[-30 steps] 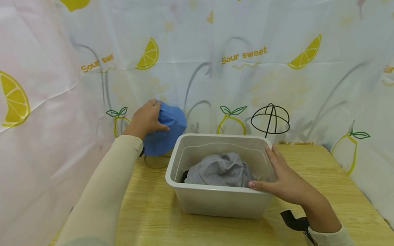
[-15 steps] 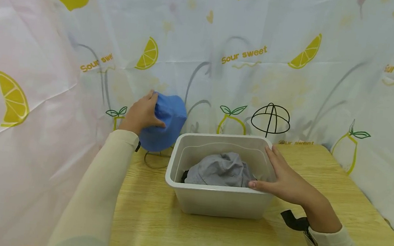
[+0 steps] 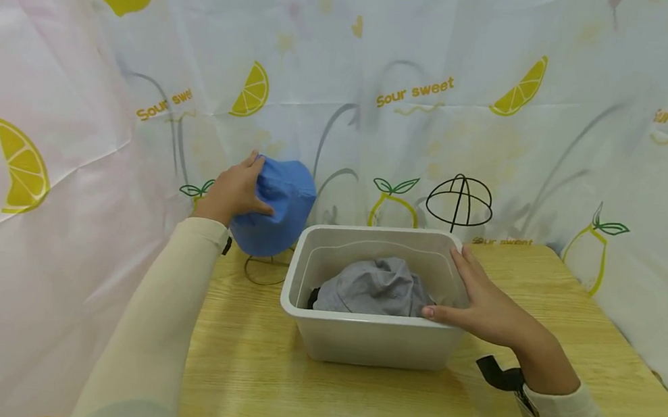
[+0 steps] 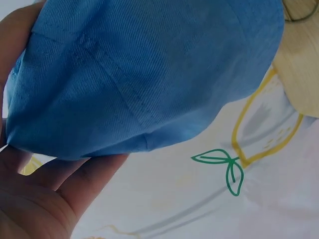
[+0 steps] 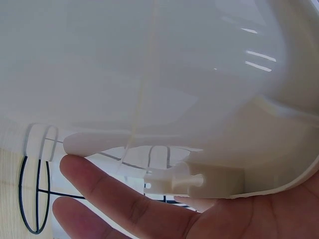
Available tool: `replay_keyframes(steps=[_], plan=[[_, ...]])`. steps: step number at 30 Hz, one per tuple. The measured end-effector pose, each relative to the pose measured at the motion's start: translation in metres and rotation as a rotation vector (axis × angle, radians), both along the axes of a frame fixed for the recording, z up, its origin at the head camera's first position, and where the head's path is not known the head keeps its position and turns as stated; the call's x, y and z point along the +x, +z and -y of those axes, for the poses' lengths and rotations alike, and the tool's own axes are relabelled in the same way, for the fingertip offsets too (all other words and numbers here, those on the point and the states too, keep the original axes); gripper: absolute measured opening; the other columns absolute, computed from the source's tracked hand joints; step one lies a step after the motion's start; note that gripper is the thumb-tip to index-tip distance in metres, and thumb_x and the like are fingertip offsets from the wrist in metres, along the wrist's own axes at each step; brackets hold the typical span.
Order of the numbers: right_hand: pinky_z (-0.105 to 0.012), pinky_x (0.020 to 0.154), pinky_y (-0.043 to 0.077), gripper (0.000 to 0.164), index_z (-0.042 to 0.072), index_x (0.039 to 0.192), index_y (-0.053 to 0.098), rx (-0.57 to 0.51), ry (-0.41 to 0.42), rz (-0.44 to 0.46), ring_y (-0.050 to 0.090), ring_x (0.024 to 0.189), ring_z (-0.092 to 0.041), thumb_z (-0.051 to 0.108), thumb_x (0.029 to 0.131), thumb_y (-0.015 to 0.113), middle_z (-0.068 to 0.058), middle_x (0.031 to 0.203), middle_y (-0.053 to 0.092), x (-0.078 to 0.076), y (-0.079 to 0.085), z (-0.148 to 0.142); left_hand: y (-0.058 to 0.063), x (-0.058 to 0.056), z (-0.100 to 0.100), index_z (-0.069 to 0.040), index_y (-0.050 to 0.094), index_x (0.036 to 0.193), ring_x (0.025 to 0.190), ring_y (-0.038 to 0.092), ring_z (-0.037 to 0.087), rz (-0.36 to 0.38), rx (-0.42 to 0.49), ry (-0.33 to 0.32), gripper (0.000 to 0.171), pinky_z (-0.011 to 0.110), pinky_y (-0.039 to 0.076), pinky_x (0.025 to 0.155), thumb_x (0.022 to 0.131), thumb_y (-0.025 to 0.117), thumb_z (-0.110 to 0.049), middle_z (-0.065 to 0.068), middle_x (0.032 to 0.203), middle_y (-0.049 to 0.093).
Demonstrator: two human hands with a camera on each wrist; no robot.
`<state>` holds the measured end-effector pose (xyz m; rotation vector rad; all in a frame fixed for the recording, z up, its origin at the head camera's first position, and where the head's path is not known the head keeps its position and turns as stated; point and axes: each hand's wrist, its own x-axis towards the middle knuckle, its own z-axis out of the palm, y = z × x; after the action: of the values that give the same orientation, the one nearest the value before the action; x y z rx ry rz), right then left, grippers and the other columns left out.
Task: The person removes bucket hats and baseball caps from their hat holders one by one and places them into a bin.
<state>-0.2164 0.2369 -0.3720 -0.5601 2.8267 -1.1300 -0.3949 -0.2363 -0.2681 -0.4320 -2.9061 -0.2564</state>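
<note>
My left hand [image 3: 230,191] holds a light blue bucket hat [image 3: 284,213] by its side, thumb across the near face. In the left wrist view the blue hat [image 4: 149,69] fills the top, its fabric bunched between thumb and fingers. Below it shows the wire base ring [image 3: 265,279] of a stand; the hat hides the stand's upper part. A light plastic bin [image 3: 377,342] stands at mid-table with a grey cloth hat [image 3: 377,288] inside. My right hand [image 3: 491,310] rests against the bin's right end, fingers straight along the side and thumb over the rim.
Behind the bin rises a black wire hat stand [image 3: 459,205] with a domed top. Something black peeks out under the grey hat. The wooden table [image 3: 546,339] runs up to a lemon-printed cloth [image 3: 350,54] hung at the back and sides.
My left hand has raised the blue hat a little and shifted it slightly left, uncovering more of the wire base. The right hand and bin have stayed put.
</note>
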Motion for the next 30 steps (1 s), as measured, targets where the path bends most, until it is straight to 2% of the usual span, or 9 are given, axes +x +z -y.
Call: replay_keyframes(steps=[7, 14, 19, 25, 30], plan=[[-0.081, 0.112, 0.015, 0.119, 0.029, 0.166, -0.011, 0.009, 0.0, -0.008, -0.008, 0.158, -0.048, 0.057, 0.089, 0.076, -0.007, 0.172, -0.022, 0.0, 0.002, 0.0, 0.003, 0.006, 0.0, -0.009, -0.001, 0.167, 0.151, 0.026, 0.052, 0.118, -0.028, 0.037, 0.142, 0.066, 0.032, 0.118, 0.07, 0.097, -0.042, 0.01, 0.174, -0.013], [-0.081, 0.113, 0.014, 0.119, 0.029, 0.167, -0.009, -0.005, 0.003, -0.006, -0.009, 0.158, -0.047, 0.056, 0.089, 0.076, -0.007, 0.172, -0.021, 0.0, 0.0, 0.0, 0.004, 0.008, -0.002, -0.005, -0.004, 0.166, 0.157, 0.017, 0.046, 0.191, -0.013, 0.018, 0.129, 0.059, 0.035, 0.119, 0.078, 0.09, -0.014, 0.012, 0.172, -0.018], [-0.081, 0.113, 0.013, 0.119, 0.028, 0.167, -0.009, -0.01, 0.003, -0.001, -0.009, 0.158, -0.047, 0.056, 0.089, 0.076, -0.006, 0.172, -0.021, 0.001, -0.001, 0.0, 0.009, 0.007, -0.003, -0.004, -0.005, 0.166, 0.155, 0.02, 0.047, 0.222, -0.062, 0.027, 0.125, 0.057, 0.042, 0.112, 0.079, 0.085, -0.004, 0.012, 0.172, -0.019], [-0.081, 0.113, 0.013, 0.119, 0.027, 0.167, -0.009, -0.01, 0.004, 0.002, -0.01, 0.158, -0.048, 0.056, 0.089, 0.076, -0.007, 0.172, -0.022, 0.001, -0.001, 0.001, 0.025, 0.013, -0.011, -0.004, -0.002, 0.166, 0.152, 0.025, 0.049, 0.236, -0.133, 0.028, 0.124, 0.055, 0.046, 0.103, 0.077, 0.084, 0.002, 0.013, 0.173, -0.016], [-0.081, 0.113, 0.012, 0.119, 0.027, 0.167, -0.009, -0.005, 0.0, -0.003, -0.009, 0.158, -0.048, 0.057, 0.089, 0.076, -0.007, 0.172, -0.022, 0.001, 0.0, 0.001, 0.043, 0.019, -0.018, -0.009, -0.004, 0.167, 0.148, 0.033, 0.046, 0.218, -0.166, 0.037, 0.126, 0.05, 0.048, 0.088, 0.076, 0.082, 0.006, 0.008, 0.173, -0.019]])
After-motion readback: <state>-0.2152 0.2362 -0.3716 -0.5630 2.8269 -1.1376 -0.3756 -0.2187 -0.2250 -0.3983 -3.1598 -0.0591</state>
